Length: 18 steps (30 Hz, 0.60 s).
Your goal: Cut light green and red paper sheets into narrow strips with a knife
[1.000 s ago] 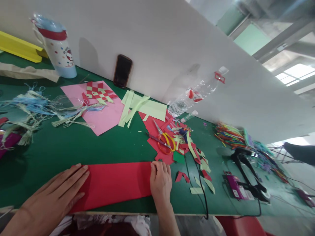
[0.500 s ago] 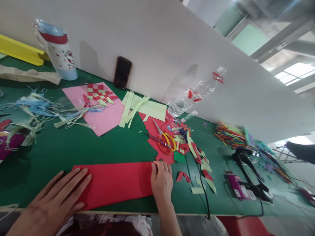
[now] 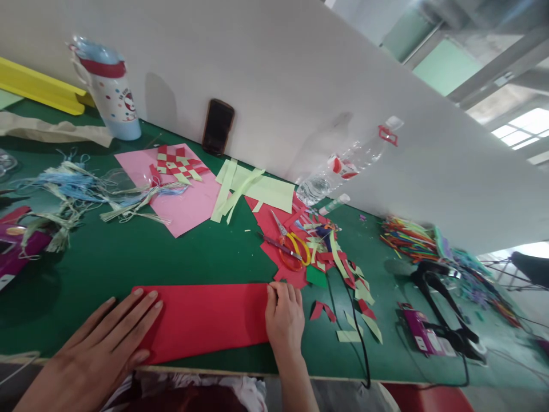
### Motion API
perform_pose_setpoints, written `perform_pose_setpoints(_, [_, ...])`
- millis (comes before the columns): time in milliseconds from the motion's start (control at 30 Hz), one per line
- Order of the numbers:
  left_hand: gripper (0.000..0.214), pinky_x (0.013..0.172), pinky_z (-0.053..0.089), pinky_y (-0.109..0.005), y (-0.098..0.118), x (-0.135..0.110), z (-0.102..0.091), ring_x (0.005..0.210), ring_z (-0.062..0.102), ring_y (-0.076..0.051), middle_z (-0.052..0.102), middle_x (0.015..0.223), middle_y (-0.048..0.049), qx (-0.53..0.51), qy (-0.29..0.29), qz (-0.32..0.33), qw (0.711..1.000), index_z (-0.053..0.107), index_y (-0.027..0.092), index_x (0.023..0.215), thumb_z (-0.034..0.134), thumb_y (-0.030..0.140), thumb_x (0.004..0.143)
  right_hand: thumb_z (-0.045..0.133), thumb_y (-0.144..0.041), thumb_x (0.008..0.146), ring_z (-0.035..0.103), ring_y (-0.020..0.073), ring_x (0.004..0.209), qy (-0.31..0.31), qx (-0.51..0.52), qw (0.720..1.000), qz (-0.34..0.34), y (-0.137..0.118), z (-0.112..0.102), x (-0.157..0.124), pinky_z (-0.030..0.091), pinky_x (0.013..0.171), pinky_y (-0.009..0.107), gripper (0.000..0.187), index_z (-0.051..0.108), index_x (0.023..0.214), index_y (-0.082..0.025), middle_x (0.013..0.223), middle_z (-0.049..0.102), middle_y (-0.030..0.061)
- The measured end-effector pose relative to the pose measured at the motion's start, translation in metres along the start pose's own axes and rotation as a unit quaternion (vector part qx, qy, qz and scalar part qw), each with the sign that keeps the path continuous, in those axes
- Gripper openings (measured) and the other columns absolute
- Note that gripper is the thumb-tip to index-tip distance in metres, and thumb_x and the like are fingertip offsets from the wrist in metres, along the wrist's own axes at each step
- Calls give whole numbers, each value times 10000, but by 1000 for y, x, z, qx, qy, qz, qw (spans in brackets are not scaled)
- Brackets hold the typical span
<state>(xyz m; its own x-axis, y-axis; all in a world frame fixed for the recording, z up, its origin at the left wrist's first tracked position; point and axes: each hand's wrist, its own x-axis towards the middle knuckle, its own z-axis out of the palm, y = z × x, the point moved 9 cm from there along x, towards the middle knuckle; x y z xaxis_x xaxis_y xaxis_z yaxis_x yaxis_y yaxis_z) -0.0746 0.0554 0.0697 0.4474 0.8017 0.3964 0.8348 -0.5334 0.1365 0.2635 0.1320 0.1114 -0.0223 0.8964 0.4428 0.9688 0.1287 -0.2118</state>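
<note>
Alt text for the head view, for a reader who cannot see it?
Two hands hold a long red paper sheet flat at the near edge of a green table: the left hand lies spread on its left end, the right hand at its right end. Behind lie yellow-handled scissors among paper scraps, and a pink sheet.

Green-topped table (image 3: 128, 257), white wall board (image 3: 278, 68) behind, bright ceiling windows (image 3: 521, 123).
</note>
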Motion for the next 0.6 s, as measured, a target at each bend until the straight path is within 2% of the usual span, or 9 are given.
perform_pose_setpoints(133, [708, 1384, 138, -493, 7, 4, -3, 1620, 374, -290, 578, 1662, -83, 47, -3, 38, 998, 364, 200, 1695, 522, 424, 1042, 331, -399, 1201, 605, 274, 846, 2, 3, 1000, 0, 1, 1, -1, 452, 828, 389, 451, 679, 972, -227, 886, 706, 81])
perform_pose_setpoints(200, [703, 1326, 228, -518, 5, 9, -6, 1538, 473, -324, 625, 1615, -106, 59, -2, 39, 998, 376, 195, 1688, 510, 446, 1044, 338, -398, 1200, 601, 275, 849, 3, 7, 1000, 0, 1, 2, -1, 452, 825, 390, 444, 680, 975, -227, 894, 711, 82])
perform_pose_setpoints(300, [572, 1095, 409, -486, -4, 19, -9, 1313, 648, -311, 745, 1465, -75, 47, 2, 25, 999, 511, 269, 1601, 464, 438, 1056, 367, -396, 1195, 597, 275, 843, 6, 16, 1000, 2, 3, 2, -2, 454, 818, 391, 422, 684, 973, -229, 897, 717, 81])
perform_pose_setpoints(400, [469, 928, 453, -492, -23, 32, -7, 1130, 706, -322, 804, 1311, -91, 39, -14, -27, 999, 685, 277, 1398, 365, 322, 1058, 382, -390, 1192, 604, 270, 836, 17, 31, 999, 3, 3, -1, -2, 463, 815, 389, 411, 685, 964, -232, 882, 718, 75])
perform_pose_setpoints(500, [502, 941, 485, -556, -38, 44, -2, 1172, 682, -390, 787, 1268, -162, 35, -40, -68, 996, 754, 232, 1257, 305, 297, 1041, 386, -400, 1194, 621, 258, 826, 35, 53, 998, 5, 3, -6, -2, 482, 810, 378, 408, 674, 958, -233, 864, 711, 65])
perform_pose_setpoints(600, [486, 1021, 496, -587, -44, 52, 0, 1246, 648, -396, 766, 1270, -171, 16, -58, -95, 994, 757, 224, 1217, 321, 341, 1038, 407, -401, 1193, 648, 236, 811, 58, 80, 995, 10, 4, -14, -2, 499, 765, 346, 377, 661, 972, -232, 850, 696, 49])
